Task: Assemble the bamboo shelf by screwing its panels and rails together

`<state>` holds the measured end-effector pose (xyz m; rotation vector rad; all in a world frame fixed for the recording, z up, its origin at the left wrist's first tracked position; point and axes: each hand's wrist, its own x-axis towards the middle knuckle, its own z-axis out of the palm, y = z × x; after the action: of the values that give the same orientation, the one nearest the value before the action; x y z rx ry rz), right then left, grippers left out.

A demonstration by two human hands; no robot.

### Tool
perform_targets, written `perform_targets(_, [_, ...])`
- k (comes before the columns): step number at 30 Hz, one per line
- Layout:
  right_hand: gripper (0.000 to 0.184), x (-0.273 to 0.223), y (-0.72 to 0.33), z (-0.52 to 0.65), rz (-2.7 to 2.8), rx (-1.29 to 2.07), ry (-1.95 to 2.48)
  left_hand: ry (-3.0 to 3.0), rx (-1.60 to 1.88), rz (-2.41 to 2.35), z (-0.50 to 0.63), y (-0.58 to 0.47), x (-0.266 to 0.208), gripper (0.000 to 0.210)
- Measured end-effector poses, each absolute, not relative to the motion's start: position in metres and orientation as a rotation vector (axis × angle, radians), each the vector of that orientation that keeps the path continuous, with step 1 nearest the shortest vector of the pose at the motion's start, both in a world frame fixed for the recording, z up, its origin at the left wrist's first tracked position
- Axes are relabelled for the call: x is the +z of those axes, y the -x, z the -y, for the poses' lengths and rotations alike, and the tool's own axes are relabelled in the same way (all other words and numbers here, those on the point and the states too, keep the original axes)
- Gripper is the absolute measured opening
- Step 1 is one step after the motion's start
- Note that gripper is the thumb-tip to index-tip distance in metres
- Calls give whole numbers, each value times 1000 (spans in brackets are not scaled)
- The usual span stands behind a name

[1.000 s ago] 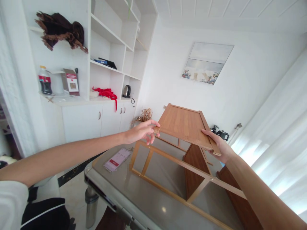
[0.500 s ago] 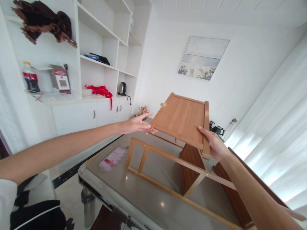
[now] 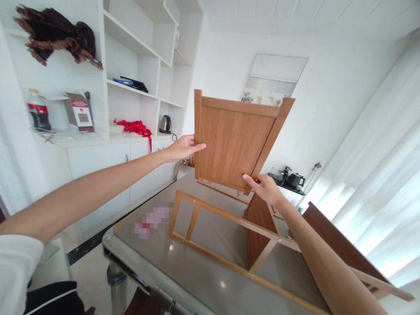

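Note:
A framed wooden panel (image 3: 229, 140) is held up, tilted, above the far part of the table. My left hand (image 3: 185, 148) grips its left rail, with the thumb across the front and the fingers behind. Lower on the opposite side, my right hand (image 3: 262, 186) clasps the right rail, its thumb on the face of the panel. Below lies a partly joined wooden frame (image 3: 210, 212) of long rails and crosspieces. A brown wooden board (image 3: 260, 225) stands on edge within that frame, and my right forearm hides some of the frame's right side.
The grey table (image 3: 197, 267) spans the middle, with a pinkish blurred sheet (image 3: 152, 223) near its left edge. Another dark wooden board (image 3: 344, 240) leans at the right by the curtain (image 3: 374, 183). White shelving (image 3: 131, 96) stands left; a black kettle (image 3: 295, 180) sits beyond the table.
The panel has been raised and tipped more upright, its face now turned toward me. My left hand has closed on the left rail, and my right hand has moved left with the panel.

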<state>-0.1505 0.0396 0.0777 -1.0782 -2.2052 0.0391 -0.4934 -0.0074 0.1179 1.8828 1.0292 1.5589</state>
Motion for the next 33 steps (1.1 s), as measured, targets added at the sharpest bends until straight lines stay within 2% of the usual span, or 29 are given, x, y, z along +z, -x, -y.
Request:
perform_targets(3, [59,65,147,-50,2292,-30,1108,-1948,1460,-956,12,496,112,53])
perform_targets(8, [40,52,134,-62,2422,-181,1161,-2279,1221,-1113,32,497,105,42])
perform_targets(10, [32,51,129,-66,2488,-224,1186,-2404,1082,-1029,41,495,102,42])
perform_targets(14, [41,50,124,-70,2567,-293,1225,-2500,1031,-911,51,490,97,42])
perform_targets(20, [43,48,116,-63,2580,-370,1212,-2451,1108,-978,56,480,97,34])
perform_targets(27, [45,58,106,-42,2477,-551,1236,-2472,1101,-857,46,482,88,38])
perform_targets(33, [49,64,107,-16,2417,-670,1187,-2252,1391,-854,32,497,73,37])
